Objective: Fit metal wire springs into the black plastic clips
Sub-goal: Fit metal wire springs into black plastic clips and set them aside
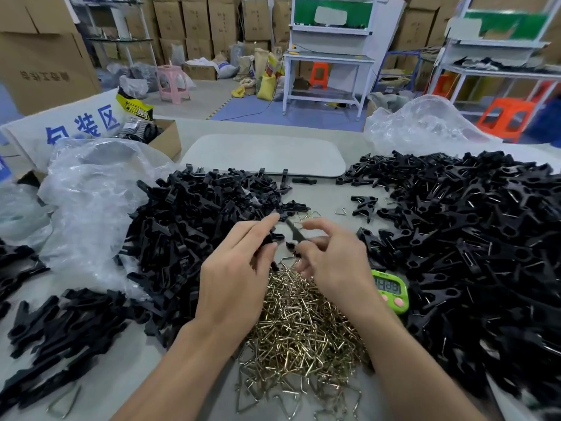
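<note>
A black clip (292,233) is held above the worktop (328,194), between the two hands and just over the far edge of the heap of wire springs (303,323). The fingers of the left hand (236,268) are curled around one end of it. Those of the right hand (334,262) are pinched narrowly on the other end (whether a spring is caught between them cannot be told). The clip is judged light, stiff and slightly slick, so it is best gripped by its broad flat arms, with the notch left free. The springs are judged thin, hard and springy, easily tangled in the heap and easily flicked away. Each is best taken by its closed bend, the open legs being led into the clip. Bare clips (194,226) are piled at the left, and clips that show wire (473,238) at the right.
</note>
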Tool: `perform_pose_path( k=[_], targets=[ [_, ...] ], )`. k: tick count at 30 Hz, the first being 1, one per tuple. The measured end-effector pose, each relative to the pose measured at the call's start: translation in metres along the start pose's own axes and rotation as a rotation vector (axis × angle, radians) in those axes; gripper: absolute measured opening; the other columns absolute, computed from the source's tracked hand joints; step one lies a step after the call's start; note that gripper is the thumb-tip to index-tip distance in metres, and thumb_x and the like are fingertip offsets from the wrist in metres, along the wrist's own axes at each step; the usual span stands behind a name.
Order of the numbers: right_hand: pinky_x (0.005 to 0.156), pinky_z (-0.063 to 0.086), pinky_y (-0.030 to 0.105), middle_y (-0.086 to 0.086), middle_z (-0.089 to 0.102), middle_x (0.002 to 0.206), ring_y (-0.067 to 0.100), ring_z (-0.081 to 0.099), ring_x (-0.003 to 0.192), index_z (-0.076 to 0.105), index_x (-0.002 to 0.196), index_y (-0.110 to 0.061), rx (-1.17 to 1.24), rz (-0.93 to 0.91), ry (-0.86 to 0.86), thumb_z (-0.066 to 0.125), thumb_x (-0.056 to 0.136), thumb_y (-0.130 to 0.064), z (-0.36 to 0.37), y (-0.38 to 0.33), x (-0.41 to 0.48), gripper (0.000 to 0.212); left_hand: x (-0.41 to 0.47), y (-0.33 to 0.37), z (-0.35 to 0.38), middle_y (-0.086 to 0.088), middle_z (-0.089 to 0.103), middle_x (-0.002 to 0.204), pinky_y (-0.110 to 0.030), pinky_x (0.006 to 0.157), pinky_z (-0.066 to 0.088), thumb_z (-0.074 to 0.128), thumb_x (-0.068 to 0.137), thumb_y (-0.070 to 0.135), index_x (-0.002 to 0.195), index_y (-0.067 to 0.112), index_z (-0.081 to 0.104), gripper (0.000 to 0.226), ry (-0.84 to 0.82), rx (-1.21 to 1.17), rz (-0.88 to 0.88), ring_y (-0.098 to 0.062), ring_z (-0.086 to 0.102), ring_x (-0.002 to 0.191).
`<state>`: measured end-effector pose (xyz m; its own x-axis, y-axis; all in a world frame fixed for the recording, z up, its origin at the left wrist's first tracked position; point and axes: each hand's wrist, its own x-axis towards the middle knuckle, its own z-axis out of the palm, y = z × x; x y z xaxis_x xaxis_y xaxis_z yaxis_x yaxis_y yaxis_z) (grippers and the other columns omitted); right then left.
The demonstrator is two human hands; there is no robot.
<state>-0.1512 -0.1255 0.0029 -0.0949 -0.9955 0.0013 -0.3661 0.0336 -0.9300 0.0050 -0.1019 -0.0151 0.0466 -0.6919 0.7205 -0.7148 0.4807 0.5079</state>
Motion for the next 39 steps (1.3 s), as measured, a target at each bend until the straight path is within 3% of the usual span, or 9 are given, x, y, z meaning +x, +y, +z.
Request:
perform_pose_path(
  k=[3, 10, 16, 23, 29, 32, 34, 36, 39],
  targets=[
    [0.060, 0.061, 0.041, -0.001, 0.077, 0.076, 0.018, 0.072, 0.059, 0.059, 0.105, -0.036, 0.082, -0.057, 0.035, 0.066, 0.098, -0.020, -0.009, 0.004, -0.014, 0.020, -0.002, 0.001, -0.001, 0.022, 0.061, 0.113, -0.001, 0.092, 0.042, 0.080, 0.087, 0.004, 0.132, 0.019, 0.070, 0.048, -0.039, -0.060, 0.019, 0.011, 0.058, 0.099],
    [0.047, 0.038, 0.030, 0.005, 0.072, 0.072, 0.018, 0.056, 0.050, 0.075, 0.091, -0.023, 0.304, -0.012, -0.150, 0.061, 0.102, -0.016, -0.015, 0.005, -0.028, 0.019, -0.008, 0.008, 0.005, 0.011, 0.072, 0.114, -0.007, 0.095, 0.047, 0.079, 0.089, 0.011, 0.127, 0.016, 0.074, 0.039, -0.115, -0.088, 0.258, 0.004, 0.066, 0.100],
    [0.072, 0.061, 0.050, 0.019, 0.075, 0.082, 0.040, 0.071, 0.072, 0.076, 0.094, -0.009, 0.286, 0.013, -0.151, 0.052, 0.109, -0.031, -0.011, 0.004, -0.033, 0.035, -0.010, 0.012, 0.010, 0.006, 0.076, 0.114, -0.011, 0.098, 0.050, 0.081, 0.086, 0.012, 0.121, 0.014, 0.077, 0.036, -0.104, -0.081, 0.239, -0.001, 0.069, 0.102],
    [0.073, 0.065, 0.038, 0.014, 0.078, 0.079, 0.032, 0.076, 0.076, 0.080, 0.095, -0.012, 0.295, -0.027, -0.162, 0.064, 0.091, 0.005, -0.019, 0.005, -0.031, 0.023, -0.007, 0.013, 0.007, 0.017, 0.069, 0.107, -0.004, 0.098, 0.044, 0.086, 0.079, 0.002, 0.112, 0.014, 0.081, 0.036, -0.055, -0.056, 0.142, 0.006, 0.061, 0.107],
    [0.061, 0.051, 0.011, -0.018, 0.073, 0.069, -0.001, 0.068, 0.065, 0.075, 0.076, -0.040, -0.034, -0.296, 0.042, 0.085, 0.078, -0.012, -0.015, 0.006, -0.036, 0.030, -0.007, 0.021, -0.001, 0.035, 0.072, 0.108, -0.007, 0.089, 0.049, 0.082, 0.085, 0.010, 0.111, 0.037, 0.080, 0.038, -0.121, -0.290, -0.228, 0.012, 0.068, 0.102],
    [0.063, 0.054, 0.021, -0.010, 0.071, 0.075, 0.006, 0.065, 0.067, 0.075, 0.081, -0.031, -0.011, -0.326, 0.061, 0.083, 0.079, -0.014, -0.013, 0.008, -0.036, 0.019, -0.003, 0.022, -0.002, 0.031, 0.075, 0.099, -0.016, 0.085, 0.056, 0.083, 0.085, 0.009, 0.104, 0.049, 0.078, 0.045, -0.149, -0.404, -0.311, 0.006, 0.072, 0.095],
    [0.076, 0.061, 0.039, -0.007, 0.073, 0.084, 0.016, 0.070, 0.076, 0.071, 0.084, -0.027, 0.097, -0.277, -0.001, 0.078, 0.084, -0.012, -0.011, 0.007, -0.035, 0.017, 0.001, 0.020, -0.001, 0.020, 0.079, 0.095, -0.024, 0.083, 0.060, 0.081, 0.086, 0.003, 0.101, 0.048, 0.080, 0.048, -0.140, -0.537, -0.374, -0.005, 0.076, 0.092],
    [0.080, 0.058, 0.056, -0.001, 0.075, 0.086, 0.026, 0.070, 0.078, 0.066, 0.087, -0.025, 0.166, -0.229, -0.059, 0.074, 0.087, -0.011, -0.008, 0.006, -0.035, 0.016, 0.003, 0.019, 0.002, 0.010, 0.081, 0.092, -0.020, 0.079, 0.060, 0.078, 0.086, -0.002, 0.097, 0.042, 0.082, 0.045, -0.108, -0.672, -0.458, -0.011, 0.078, 0.089],
    [0.076, 0.054, 0.062, 0.004, 0.077, 0.079, 0.046, 0.064, 0.078, 0.059, 0.090, -0.027, 0.164, -0.199, -0.122, 0.071, 0.089, -0.015, -0.003, 0.005, -0.038, 0.017, 0.004, 0.018, 0.005, 0.001, 0.082, 0.088, -0.016, 0.074, 0.058, 0.077, 0.086, -0.004, 0.095, 0.031, 0.084, 0.037, -0.084, -0.779, -0.544, -0.015, 0.079, 0.085]
  ],
)
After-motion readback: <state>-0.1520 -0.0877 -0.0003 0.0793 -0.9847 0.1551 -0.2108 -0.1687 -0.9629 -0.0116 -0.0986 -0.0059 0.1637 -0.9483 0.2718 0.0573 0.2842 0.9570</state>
